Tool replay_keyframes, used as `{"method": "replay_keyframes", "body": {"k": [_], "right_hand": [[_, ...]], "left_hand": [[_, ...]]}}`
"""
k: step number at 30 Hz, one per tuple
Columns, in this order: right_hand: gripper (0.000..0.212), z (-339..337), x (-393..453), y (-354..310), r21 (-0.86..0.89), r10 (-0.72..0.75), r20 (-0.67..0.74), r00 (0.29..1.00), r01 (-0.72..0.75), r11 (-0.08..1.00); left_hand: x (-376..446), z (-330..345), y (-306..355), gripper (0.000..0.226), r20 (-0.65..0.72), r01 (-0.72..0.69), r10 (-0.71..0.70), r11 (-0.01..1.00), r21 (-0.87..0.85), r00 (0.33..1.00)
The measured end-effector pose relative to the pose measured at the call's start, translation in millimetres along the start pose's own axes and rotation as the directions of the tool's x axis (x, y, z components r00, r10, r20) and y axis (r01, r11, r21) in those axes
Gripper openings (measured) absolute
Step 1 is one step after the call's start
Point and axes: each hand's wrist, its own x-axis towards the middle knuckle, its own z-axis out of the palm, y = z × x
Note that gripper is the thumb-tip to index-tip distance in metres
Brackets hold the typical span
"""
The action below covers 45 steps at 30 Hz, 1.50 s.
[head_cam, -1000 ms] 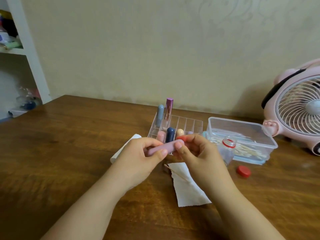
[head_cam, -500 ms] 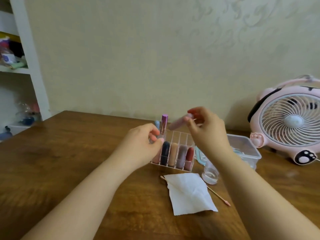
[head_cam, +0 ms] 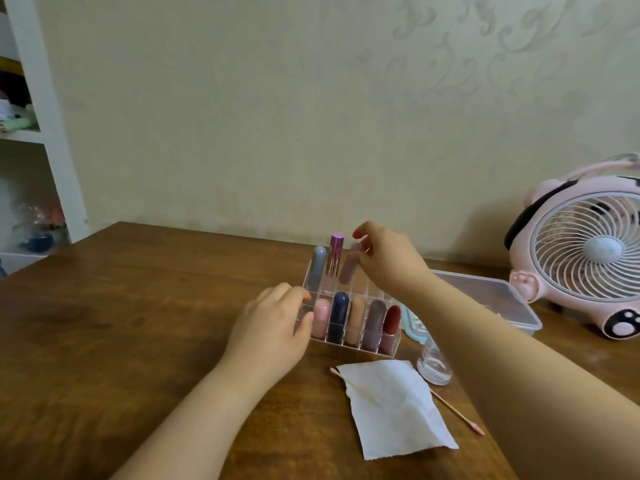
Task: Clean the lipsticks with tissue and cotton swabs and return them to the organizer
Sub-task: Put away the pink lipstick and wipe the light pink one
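Note:
A clear acrylic organizer point(head_cam: 391, 344) stands mid-table with several lipsticks in its front row and a grey point(head_cam: 318, 268) and a shiny purple one point(head_cam: 335, 254) in the back row. My right hand point(head_cam: 388, 261) grips the top of a mauve lipstick point(head_cam: 348, 268), which stands tilted in a back-row slot beside the purple one. My left hand point(head_cam: 273, 327) rests against the organizer's left end, fingers curled on its wall. A white tissue point(head_cam: 394, 410) lies in front, with a pink cotton swab point(head_cam: 457, 410) running under it.
A small clear bottle point(head_cam: 434, 365) stands right of the organizer. Behind my right arm sits a clear plastic box point(head_cam: 502, 299). A pink desk fan point(head_cam: 588, 251) is at far right. A white shelf point(head_cam: 38, 133) stands at the left.
My right hand carried the mauve lipstick from in front of me up and down into the organizer's back row. My left hand let go of it and moved to the organizer's left end.

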Motion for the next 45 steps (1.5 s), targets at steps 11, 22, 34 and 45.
{"method": "replay_keyframes", "body": {"k": [11,22,34,45], "right_hand": [[0.024,12.1,-1.9,5.3,0.08,0.017,0.026,1.0,-0.019,0.997],[0.031,32.9,-48.3,-14.0,-0.241,-0.289,0.047,0.956,0.292,0.926],[0.026,12.0,-43.8,-22.4,-0.201,-0.238,-0.031,0.971,0.227,0.953],[0.009,-12.8,-102.4,-25.1,0.172,-0.16,-0.046,0.986,0.165,0.971]], "left_hand": [[-1.4,0.1,-4.3,0.036,0.016,-0.026,0.026,1.0,0.008,1.0],[-4.6,2.0,-5.9,0.037,0.031,-0.023,0.023,1.0,0.013,0.999],[-1.4,-7.0,0.2,0.042,0.079,0.071,-0.065,0.995,-0.076,0.995],[-17.9,-29.2,25.5,0.012,0.264,0.168,-0.067,0.909,-0.381,0.962]]}}
